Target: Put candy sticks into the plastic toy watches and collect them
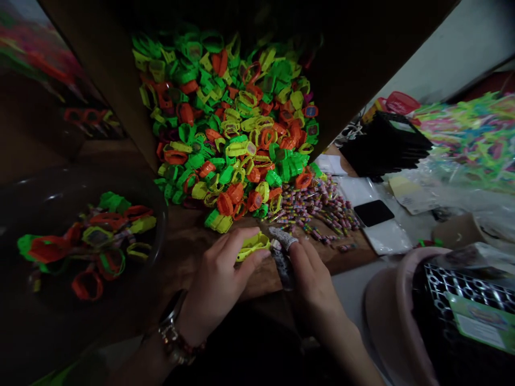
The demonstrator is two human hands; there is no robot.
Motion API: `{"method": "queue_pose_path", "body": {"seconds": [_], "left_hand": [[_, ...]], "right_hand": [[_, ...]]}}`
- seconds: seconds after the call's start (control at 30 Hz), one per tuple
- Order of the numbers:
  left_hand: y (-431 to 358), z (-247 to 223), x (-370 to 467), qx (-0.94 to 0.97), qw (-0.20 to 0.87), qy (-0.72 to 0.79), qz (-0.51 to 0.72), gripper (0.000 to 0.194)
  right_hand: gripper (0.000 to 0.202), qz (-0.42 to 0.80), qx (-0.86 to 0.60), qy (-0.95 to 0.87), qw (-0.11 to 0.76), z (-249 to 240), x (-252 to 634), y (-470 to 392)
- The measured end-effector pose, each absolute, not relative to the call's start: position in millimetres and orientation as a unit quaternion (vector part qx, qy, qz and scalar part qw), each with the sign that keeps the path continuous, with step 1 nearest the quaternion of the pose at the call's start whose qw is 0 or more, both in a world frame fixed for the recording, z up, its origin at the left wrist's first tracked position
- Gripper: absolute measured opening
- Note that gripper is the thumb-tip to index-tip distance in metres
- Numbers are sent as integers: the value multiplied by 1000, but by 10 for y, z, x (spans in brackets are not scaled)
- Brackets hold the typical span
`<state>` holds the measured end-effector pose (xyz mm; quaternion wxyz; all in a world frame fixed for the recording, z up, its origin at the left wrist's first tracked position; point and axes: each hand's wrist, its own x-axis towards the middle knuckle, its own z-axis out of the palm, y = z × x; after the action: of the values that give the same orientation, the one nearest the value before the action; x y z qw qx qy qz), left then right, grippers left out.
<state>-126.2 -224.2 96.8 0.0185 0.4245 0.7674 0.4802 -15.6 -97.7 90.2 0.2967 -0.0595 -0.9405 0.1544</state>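
Observation:
My left hand [225, 279] holds a yellow plastic toy watch [254, 245] between thumb and fingers, over the table's front edge. Right beside it, my right hand [308, 273] is closed, with grey speckled coverings [284, 238] on its thumb and index finger. A small pale piece [276, 244] shows at those covered fingertips, near the yellow watch; what it is cannot be made out. Behind both hands lies a large heap of green, yellow and orange toy watches [241, 145]. Small wrapped candy-like pieces [317, 209] are piled at the heap's right.
A dark basin [161, 225] with several toy watches stands at the left. On the right are a black phone [374, 213], a stack of black trays [392, 142], a pink tub [402, 289] and colourful packets [475, 139]. Cardboard walls [108, 69] flank the heap.

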Motion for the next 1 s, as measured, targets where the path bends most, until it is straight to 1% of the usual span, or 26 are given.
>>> {"method": "queue_pose_path", "body": {"seconds": [0.13, 0.43, 0.57, 0.63, 0.7, 0.83, 0.93, 1.0], "left_hand": [[-2248, 980, -1249, 417, 26, 770, 482, 25], [-2255, 976, -1251, 432, 7, 767, 474, 24], [-2269, 916, -1210, 406, 45, 783, 470, 23], [-2295, 872, -1186, 388, 74, 792, 465, 23], [-2340, 814, -1176, 375, 98, 802, 454, 24], [-2508, 685, -1190, 366, 117, 829, 406, 27], [-2728, 696, -1212, 393, 57, 849, 349, 30], [-2918, 814, -1264, 396, -18, 859, 323, 31]], "right_hand": [[24, 123, -78, -951, 271, 919, -149, -982], [25, 0, -32, -966, 257, 951, -153, -1002], [14, -76, -30, -969, 232, 957, -178, -1031], [14, -104, -34, -968, 227, 939, -192, -1042], [17, -101, -24, -970, 221, 886, -211, -1059], [20, -31, 48, -976, 212, 697, -277, -1156], [20, 41, 74, -971, 222, 581, -345, -1232], [13, 66, 62, -977, 195, 544, -374, -1207]]}}
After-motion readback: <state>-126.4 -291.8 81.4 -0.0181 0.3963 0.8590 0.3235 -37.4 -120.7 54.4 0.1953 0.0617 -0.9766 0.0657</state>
